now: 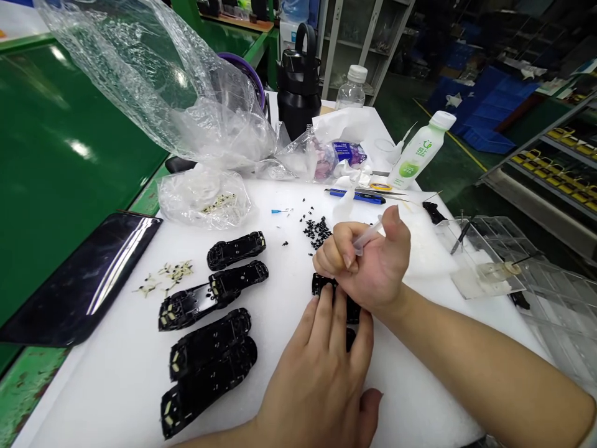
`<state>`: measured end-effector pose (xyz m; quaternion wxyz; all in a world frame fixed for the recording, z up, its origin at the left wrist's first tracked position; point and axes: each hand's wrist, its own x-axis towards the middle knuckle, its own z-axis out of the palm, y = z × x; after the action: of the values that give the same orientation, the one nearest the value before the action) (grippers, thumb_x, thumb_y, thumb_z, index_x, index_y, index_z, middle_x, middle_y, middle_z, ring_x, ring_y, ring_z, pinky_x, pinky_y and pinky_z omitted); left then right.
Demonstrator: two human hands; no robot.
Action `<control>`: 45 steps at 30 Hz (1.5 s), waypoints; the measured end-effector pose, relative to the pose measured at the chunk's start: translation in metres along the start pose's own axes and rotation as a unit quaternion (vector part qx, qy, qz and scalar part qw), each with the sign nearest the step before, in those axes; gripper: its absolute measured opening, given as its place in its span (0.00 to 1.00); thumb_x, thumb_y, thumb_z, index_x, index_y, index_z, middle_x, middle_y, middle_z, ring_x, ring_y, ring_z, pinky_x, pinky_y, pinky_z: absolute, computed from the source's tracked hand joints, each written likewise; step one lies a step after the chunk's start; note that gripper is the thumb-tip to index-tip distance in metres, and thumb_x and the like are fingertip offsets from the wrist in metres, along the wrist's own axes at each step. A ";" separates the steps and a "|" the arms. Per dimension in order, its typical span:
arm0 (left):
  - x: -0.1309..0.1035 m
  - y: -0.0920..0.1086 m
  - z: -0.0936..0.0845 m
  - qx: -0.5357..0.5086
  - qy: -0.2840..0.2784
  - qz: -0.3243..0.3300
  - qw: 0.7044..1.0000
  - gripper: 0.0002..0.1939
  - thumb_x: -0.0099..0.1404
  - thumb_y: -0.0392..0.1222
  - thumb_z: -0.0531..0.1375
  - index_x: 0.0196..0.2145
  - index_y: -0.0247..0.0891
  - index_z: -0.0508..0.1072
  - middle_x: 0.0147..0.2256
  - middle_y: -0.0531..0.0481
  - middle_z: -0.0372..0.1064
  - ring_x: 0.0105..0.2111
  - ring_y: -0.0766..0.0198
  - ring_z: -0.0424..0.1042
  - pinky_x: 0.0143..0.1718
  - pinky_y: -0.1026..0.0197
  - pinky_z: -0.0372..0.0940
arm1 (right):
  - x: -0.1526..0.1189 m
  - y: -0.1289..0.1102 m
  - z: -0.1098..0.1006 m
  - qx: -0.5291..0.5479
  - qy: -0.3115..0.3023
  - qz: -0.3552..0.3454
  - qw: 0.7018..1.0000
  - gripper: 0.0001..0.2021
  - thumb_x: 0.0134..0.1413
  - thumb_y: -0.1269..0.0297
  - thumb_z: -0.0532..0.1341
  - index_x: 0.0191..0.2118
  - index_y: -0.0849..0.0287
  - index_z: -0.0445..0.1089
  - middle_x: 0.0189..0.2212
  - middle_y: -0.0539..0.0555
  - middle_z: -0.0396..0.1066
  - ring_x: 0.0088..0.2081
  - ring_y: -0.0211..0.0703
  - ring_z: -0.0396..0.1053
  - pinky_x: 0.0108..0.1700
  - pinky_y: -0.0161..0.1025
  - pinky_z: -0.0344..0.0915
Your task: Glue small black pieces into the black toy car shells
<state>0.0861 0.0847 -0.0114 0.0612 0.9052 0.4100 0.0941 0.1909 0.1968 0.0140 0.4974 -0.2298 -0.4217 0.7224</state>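
My left hand point(321, 354) lies over a black model car chassis point(353, 312), its fingers around and on top of the part and its thumb off to the side. Most of that chassis is hidden under both hands. Just above it, my right hand point(368, 261) is closed round a translucent plastic syringe point(368, 235), thumb raised; the syringe's lower end is hidden in the fist. Small black parts point(318, 233) lie in a loose pile beyond my right hand. To the left, several similar black chassis point(209, 342) lie in a column, some with cream-coloured pieces on them.
Cream-coloured small parts point(175, 272) lie at left, near a bag point(205, 199) and a dark glossy panel point(84, 280). Behind are a blue needle tip point(280, 211), a blue cutter point(357, 196), a white bottle point(422, 149) and a black flask point(298, 93). Clear trays point(485, 274) stand right.
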 end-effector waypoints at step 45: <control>0.000 0.000 -0.004 0.006 0.003 0.002 1.000 0.38 0.65 0.58 0.51 0.63 0.27 0.59 0.60 0.21 0.58 0.60 0.32 0.60 0.57 0.42 0.56 | -0.002 0.002 0.002 -0.019 -0.009 -0.011 1.000 0.34 0.48 0.28 0.52 0.12 0.55 0.57 0.07 0.44 0.45 0.12 0.33 0.43 0.18 0.36 0.45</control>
<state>0.0854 0.0844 -0.0074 0.0541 0.9061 0.4086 0.0948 0.1889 0.1935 0.0128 0.4974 -0.2277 -0.4424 0.7107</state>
